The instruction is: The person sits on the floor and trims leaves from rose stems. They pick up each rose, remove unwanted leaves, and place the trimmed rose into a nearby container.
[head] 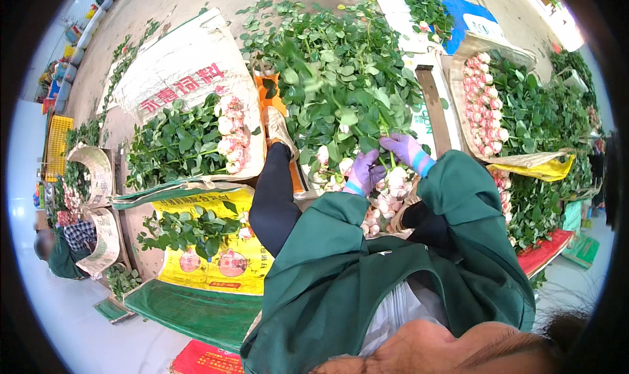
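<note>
Both of my hands wear purple gloves and are close together over the near edge of a large pile of cut roses (339, 64). My right hand (400, 148) has its fingers closed on a green rose stem, just above a pale pink rose bloom (397, 177). My left hand (364, 171) is beside it with curled fingers, near the stems; whether it grips one is unclear. More pale pink blooms (385, 204) lie below my hands, between my legs. Leaves above my hands look blurred.
Rose bunches in woven sacking lie at the left (233, 133) and right (484, 103). A yellow printed sack (216, 270) with a few roses lies at lower left. A wooden bar (433, 108) stands right of the pile. Another person (66, 253) sits at far left.
</note>
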The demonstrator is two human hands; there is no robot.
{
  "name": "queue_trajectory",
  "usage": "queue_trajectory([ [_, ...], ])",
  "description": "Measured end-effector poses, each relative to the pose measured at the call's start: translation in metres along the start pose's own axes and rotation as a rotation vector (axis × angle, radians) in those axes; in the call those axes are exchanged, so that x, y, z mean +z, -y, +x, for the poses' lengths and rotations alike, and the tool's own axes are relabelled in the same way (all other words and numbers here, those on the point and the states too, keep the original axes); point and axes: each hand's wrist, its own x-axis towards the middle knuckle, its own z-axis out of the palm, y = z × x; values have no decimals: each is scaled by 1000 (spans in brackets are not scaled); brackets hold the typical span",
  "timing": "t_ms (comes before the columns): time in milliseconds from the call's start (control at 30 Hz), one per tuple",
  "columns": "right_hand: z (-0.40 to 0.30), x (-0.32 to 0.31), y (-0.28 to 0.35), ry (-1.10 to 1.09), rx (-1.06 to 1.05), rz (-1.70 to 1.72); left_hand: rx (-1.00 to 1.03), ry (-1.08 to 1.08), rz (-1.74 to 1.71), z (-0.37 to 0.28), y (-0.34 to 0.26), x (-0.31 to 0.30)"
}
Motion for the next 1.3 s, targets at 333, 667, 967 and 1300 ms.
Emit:
queue_trajectory([
  [333, -74, -24, 75, -24, -253, 310, 220, -162, 331, -31, -14, -19],
  [667, -81, 37, -29, 172, 116, 294, 18, -273, 541, -55, 10, -12],
  [967, -79, -8, 55, 593, -43, 702, 22, 268, 79, -76, -47, 42],
  [1300, -71, 8, 66, 375, -464, 866, 111, 224, 0, -68, -63, 65],
])
